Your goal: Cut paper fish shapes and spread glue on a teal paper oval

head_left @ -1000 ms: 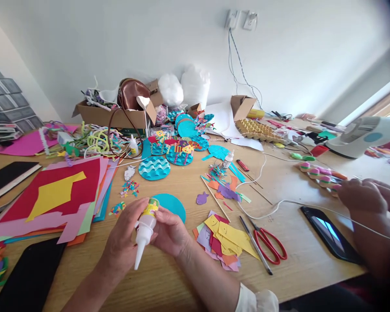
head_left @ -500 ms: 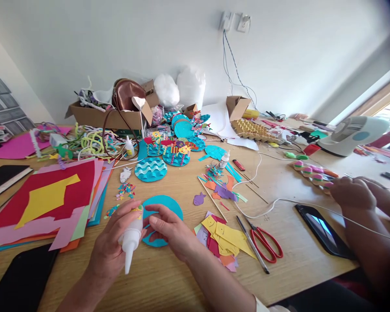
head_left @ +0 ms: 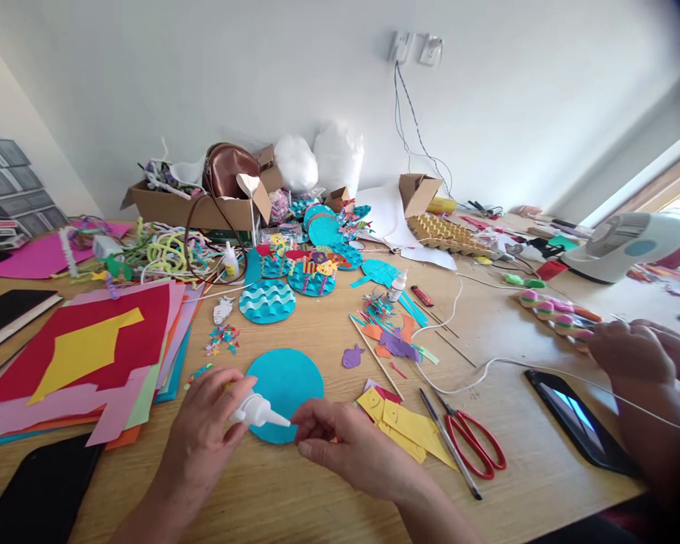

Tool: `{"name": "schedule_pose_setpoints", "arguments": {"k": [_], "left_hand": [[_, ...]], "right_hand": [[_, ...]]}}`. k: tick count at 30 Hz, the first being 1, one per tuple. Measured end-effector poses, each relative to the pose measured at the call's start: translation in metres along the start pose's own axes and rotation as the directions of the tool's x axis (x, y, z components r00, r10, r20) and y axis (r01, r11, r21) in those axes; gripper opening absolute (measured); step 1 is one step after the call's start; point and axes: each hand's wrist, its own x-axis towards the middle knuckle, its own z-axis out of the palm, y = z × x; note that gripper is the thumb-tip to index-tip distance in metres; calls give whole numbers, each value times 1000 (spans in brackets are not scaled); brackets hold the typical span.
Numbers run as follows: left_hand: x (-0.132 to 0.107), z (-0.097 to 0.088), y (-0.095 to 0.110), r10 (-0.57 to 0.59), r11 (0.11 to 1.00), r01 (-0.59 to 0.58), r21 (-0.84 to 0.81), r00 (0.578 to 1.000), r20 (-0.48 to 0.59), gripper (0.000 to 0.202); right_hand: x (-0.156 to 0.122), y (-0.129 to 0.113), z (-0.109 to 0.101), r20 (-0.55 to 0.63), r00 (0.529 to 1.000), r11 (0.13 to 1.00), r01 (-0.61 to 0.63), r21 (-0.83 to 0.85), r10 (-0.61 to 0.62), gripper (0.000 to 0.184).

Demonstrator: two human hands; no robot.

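Observation:
My left hand (head_left: 204, 431) grips a small white glue bottle (head_left: 255, 412), laid nearly flat with its nozzle pointing right over the near edge of a teal paper disc (head_left: 286, 381) on the wooden table (head_left: 317, 499). My right hand (head_left: 345, 446) is pinched just right of the nozzle tip, at the disc's near edge; what its fingertips hold is too small to make out. A pile of yellow, red and orange paper scraps (head_left: 402, 427) lies right of that hand.
Red-handled scissors (head_left: 476, 442) and a pen (head_left: 450, 446) lie to the right. A stack of coloured paper sheets (head_left: 85, 355) sits at left, a dark tablet (head_left: 34, 491) near left. Another person's hands (head_left: 635, 351) work at right beside a phone (head_left: 578, 419). Finished teal crafts (head_left: 269, 298) and boxes crowd the back.
My left hand has tipped the glue bottle from pointing down to nearly level, nozzle at the disc's near edge. My right hand slid down and right of the disc.

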Motion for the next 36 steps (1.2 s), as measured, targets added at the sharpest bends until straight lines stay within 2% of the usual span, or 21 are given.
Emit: {"name": "schedule_pose_setpoints", "arguments": {"k": [6, 14, 18, 20, 23, 27, 29, 32, 34, 36], "left_hand": [[0, -1, 3, -50, 997, 46, 65, 997, 56, 32], [0, 2, 5, -183, 982, 185, -21, 980, 82, 39], [2, 2, 2, -277, 947, 284, -151, 959, 68, 31], [4, 2, 3, -353, 892, 367, -265, 930, 98, 27], [7, 2, 6, -494, 730, 526, -436, 847, 194, 24], [11, 7, 12, -634, 411, 661, -627, 702, 325, 26], [14, 7, 16, -669, 241, 700, -673, 622, 407, 33], [22, 3, 24, -671, 9, 742, -671, 502, 546, 43], [27, -1, 29, -650, -103, 737, -667, 458, 607, 47], [30, -2, 32, -621, -183, 712, -678, 451, 641, 49]], "right_hand": [[8, 3, -2, 11, 1000, 997, -5, -83, 6, 18], [12, 6, -6, 41, 998, 976, -38, -215, 47, 24], [15, 4, -7, 50, 997, 965, -37, -259, 52, 22], [17, 2, -7, 53, 997, 962, -33, -271, 49, 20], [21, -3, -8, 70, 997, 961, -6, -278, 27, 18], [27, -12, -6, 24, 998, 959, -54, -277, 64, 24], [32, -16, -4, -18, 996, 962, -85, -258, 83, 32], [41, -20, 0, -47, 998, 972, -52, -228, 42, 44], [47, -21, 2, -37, 999, 980, 9, -197, -17, 48], [50, -23, 3, -18, 997, 983, 73, -171, -78, 47]]}}
